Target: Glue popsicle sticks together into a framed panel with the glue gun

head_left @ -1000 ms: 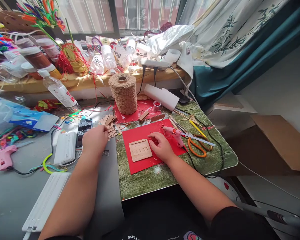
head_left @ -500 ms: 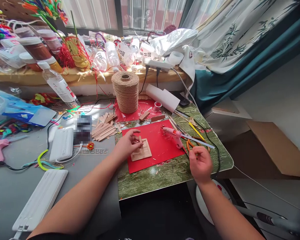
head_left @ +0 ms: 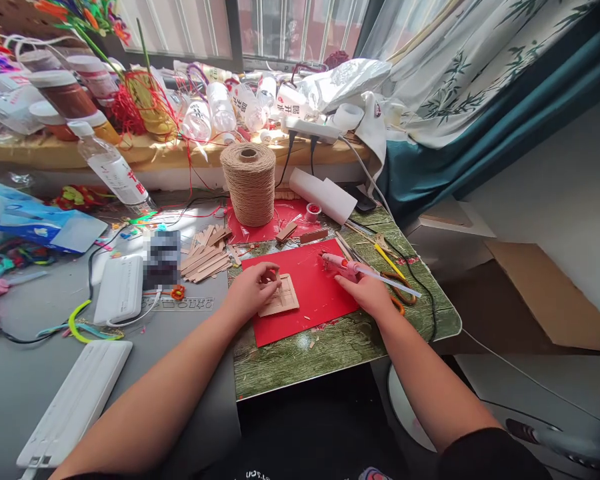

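Note:
My left hand [head_left: 249, 288] is closed, thumb and fingers pinching a short wooden strip [head_left: 279, 276]. It hovers over the left part of a small square wooden frame [head_left: 291, 301] with crossing strips inside, which lies on a red sheet [head_left: 310, 273]. My right hand [head_left: 369, 293] has its fingers around the handle of a pink glue gun [head_left: 341, 265], whose nozzle points left over the sheet. A clear glue stick [head_left: 390, 281] juts from the gun's back end. Partly behind that hand are orange-handled scissors [head_left: 400, 303].
Loose craft sticks [head_left: 207, 257] lie left of the sheet. Behind it stand a big twine spool [head_left: 249, 187] and a white paper roll [head_left: 323, 195]. A yellow tool [head_left: 390, 260] and black cable [head_left: 433, 300] lie right. A power strip [head_left: 75, 403] rests at lower left.
My right hand has moved left and forward from beside the scissors and taken hold of the glue gun's handle. My left hand keeps its pinch near the frame.

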Demonstrator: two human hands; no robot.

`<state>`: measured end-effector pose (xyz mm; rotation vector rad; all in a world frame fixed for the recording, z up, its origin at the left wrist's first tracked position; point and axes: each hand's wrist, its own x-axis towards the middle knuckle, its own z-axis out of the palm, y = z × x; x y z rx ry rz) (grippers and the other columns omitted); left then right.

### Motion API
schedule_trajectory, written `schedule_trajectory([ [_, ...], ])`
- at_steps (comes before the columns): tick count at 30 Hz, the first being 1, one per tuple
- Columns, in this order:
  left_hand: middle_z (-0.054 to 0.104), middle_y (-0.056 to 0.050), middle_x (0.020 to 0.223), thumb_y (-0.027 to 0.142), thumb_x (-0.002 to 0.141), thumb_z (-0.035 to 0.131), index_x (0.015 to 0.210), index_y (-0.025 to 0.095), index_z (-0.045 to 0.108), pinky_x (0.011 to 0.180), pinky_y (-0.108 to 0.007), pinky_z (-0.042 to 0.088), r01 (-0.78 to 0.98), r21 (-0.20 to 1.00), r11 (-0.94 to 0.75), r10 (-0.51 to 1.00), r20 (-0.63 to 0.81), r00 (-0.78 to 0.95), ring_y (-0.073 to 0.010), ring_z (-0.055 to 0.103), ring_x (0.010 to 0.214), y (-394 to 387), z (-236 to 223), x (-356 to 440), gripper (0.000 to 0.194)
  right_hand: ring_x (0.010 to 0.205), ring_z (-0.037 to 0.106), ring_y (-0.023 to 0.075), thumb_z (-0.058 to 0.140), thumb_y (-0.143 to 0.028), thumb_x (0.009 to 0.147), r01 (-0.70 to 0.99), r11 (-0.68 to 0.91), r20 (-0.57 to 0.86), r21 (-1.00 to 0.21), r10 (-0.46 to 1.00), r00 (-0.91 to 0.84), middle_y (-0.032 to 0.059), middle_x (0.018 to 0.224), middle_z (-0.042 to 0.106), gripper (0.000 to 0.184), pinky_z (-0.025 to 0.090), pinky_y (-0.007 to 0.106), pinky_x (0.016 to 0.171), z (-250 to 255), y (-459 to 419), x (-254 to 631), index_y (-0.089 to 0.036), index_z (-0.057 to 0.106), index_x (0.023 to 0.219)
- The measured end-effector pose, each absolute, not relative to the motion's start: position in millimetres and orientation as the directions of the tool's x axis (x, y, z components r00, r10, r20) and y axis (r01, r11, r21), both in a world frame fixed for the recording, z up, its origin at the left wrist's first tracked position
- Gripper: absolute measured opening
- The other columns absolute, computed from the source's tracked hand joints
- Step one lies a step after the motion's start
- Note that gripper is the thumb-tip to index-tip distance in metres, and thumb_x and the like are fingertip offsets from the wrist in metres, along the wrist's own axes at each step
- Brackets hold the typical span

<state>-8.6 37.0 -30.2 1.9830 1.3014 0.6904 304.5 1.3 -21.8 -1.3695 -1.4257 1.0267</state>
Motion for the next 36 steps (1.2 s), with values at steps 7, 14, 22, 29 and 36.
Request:
schedule_trajectory([
  [7,0.072,-0.004,0.103,0.038,0.095,0.06,0.125,0.023,0.062,0.082,-0.033,0.053,0.567,0.784,-0.254,0.958,0.124,0.258,-0.019,0.067,0.092,44.0,-21.7,-20.9,0.034,0.124,0.068,0.0334,0.078,-0.046,0.084,0.292,0.005,-0.004,-0.956,1.0,-0.031,0.0094,0.129,0.075,0.049,0.053,0.052,0.11,-24.2,14.0,299.7,-0.024,0.074,0.127],
  [14,0.075,-0.006,0.101,0.036,0.093,0.059,0.125,0.023,0.065,0.083,-0.037,0.052,0.63,0.687,-0.362,0.903,0.09,0.421,-0.0232,0.067,0.093,48.6,-34.9,-18.8,0.035,0.071,0.071,0.0199,0.07,-0.052,0.09,0.317,-0.136,-0.129,-0.938,0.991,0.043,0.0056,0.102,0.08,0.056,0.059,0.03,0.057,-18.3,-4.8,296.7,-0.028,0.066,0.141],
  [22,0.076,-0.007,0.109,0.034,0.096,0.055,0.113,0.024,0.073,0.096,-0.043,0.048,0.671,0.537,-0.512,0.844,0.172,0.508,-0.0267,0.064,0.104,53.2,-42.2,-21.5,0.026,0.079,0.073,0.0239,0.073,-0.047,0.089,0.424,-0.02,-0.122,-0.905,0.969,-0.215,0.0026,0.088,0.079,0.042,0.063,0.037,0.069,-20.8,2.8,268.4,-0.029,0.075,0.127],
  [29,0.073,-0.008,0.115,0.034,0.098,0.056,0.113,0.025,0.072,0.102,-0.045,0.046,0.661,0.536,-0.525,0.839,0.196,0.508,-0.0268,0.062,0.112,50.5,-43.2,-24.1,0.024,0.113,0.072,0.0354,0.076,-0.037,0.086,0.483,0.119,-0.037,-0.868,0.953,-0.301,0.0055,0.108,0.08,0.036,0.06,0.051,0.099,-22.5,13.9,257.4,-0.026,0.078,0.12],
  [36,0.071,-0.009,0.121,0.033,0.094,0.06,0.12,0.024,0.069,0.106,-0.046,0.044,0.668,0.547,-0.505,0.853,0.197,0.484,-0.0283,0.06,0.118,46.7,-41.3,-24.5,0.029,0.104,0.074,0.0333,0.076,-0.036,0.086,0.544,0.153,-0.003,-0.825,0.962,-0.274,0.0046,0.103,0.081,0.033,0.062,0.048,0.093,-27.2,12.0,255.6,-0.026,0.078,0.117],
])
